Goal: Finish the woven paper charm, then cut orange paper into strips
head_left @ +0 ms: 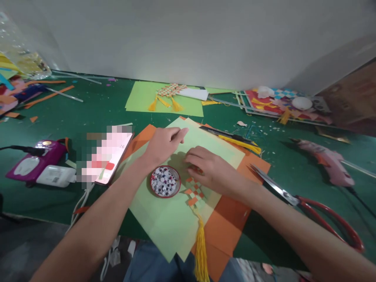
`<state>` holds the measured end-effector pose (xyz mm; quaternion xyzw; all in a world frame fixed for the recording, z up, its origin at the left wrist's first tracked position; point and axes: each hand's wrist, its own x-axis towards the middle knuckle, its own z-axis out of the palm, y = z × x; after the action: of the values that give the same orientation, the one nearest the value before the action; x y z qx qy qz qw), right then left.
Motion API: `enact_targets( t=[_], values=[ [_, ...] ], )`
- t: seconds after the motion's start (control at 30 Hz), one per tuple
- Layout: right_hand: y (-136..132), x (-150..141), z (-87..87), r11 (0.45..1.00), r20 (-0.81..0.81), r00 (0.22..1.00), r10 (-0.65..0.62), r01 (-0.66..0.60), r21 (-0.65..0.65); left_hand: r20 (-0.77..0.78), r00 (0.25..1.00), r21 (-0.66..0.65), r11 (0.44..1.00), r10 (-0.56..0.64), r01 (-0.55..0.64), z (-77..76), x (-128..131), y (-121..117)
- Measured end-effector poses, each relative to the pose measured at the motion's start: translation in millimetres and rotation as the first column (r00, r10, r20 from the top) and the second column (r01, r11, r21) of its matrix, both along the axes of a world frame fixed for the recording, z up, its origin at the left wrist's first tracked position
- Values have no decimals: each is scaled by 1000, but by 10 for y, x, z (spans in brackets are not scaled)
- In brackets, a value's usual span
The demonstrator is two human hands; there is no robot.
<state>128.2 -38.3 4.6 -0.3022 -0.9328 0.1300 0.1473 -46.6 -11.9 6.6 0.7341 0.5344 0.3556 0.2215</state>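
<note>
My right hand (pixel 207 166) curls over the top of an orange and pale green woven paper piece (pixel 195 194), hiding part of it. A yellow tassel (pixel 201 248) hangs from its lower end. Just left of it stands a small red-rimmed round dish (pixel 165 181) full of black-and-white googly eyes. Beyond the dish, my left hand (pixel 167 144) is closed with its thumb towards the right; whatever its fingers hold is hidden. Beneath everything lie pale green paper sheets (pixel 164 227) on orange sheets (pixel 227 223).
Red-handled scissors (pixel 289 197), a yellow utility knife (pixel 241 143) and a pink glue gun (pixel 329 160) lie to the right. A phone (pixel 117 156) and a purple device (pixel 38 160) sit left. At the back, another woven piece (pixel 172 91) rests on green paper.
</note>
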Motion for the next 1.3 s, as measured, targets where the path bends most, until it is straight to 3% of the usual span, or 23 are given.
enact_targets(
  t=[0.13, 0.37, 0.5, 0.63, 0.93, 1.13, 1.3],
  values=[
    [33, 61, 59, 1000, 48, 999, 23, -24, 9, 11, 1000, 12, 1000, 28, -28, -27, -6, 5],
    [-36, -21, 311, 999, -101, 994, 38, -36, 14, 15, 997, -24, 997, 74, -73, -71, -2, 49],
    [-94, -203, 267, 990, 56, 988, 142, -141, -32, -19, 996, -13, 996, 90, -90, -88, 13, 60],
    [-90, -312, 192, 987, 202, 966, 161, -160, -20, -23, 997, -1, 997, 72, -72, -113, 7, 64],
    [-120, -498, 328, 987, 460, 880, 117, -153, 41, -1, 998, 33, 997, 70, -70, -157, -5, 92],
    [-159, -581, 346, 992, 537, 842, 51, -105, 69, -14, 997, 36, 997, 73, -73, -146, -9, 94],
    [-121, -563, 326, 997, 489, 869, 73, -76, -14, -25, 996, 51, 995, 83, -82, -143, -8, 91]
  ],
)
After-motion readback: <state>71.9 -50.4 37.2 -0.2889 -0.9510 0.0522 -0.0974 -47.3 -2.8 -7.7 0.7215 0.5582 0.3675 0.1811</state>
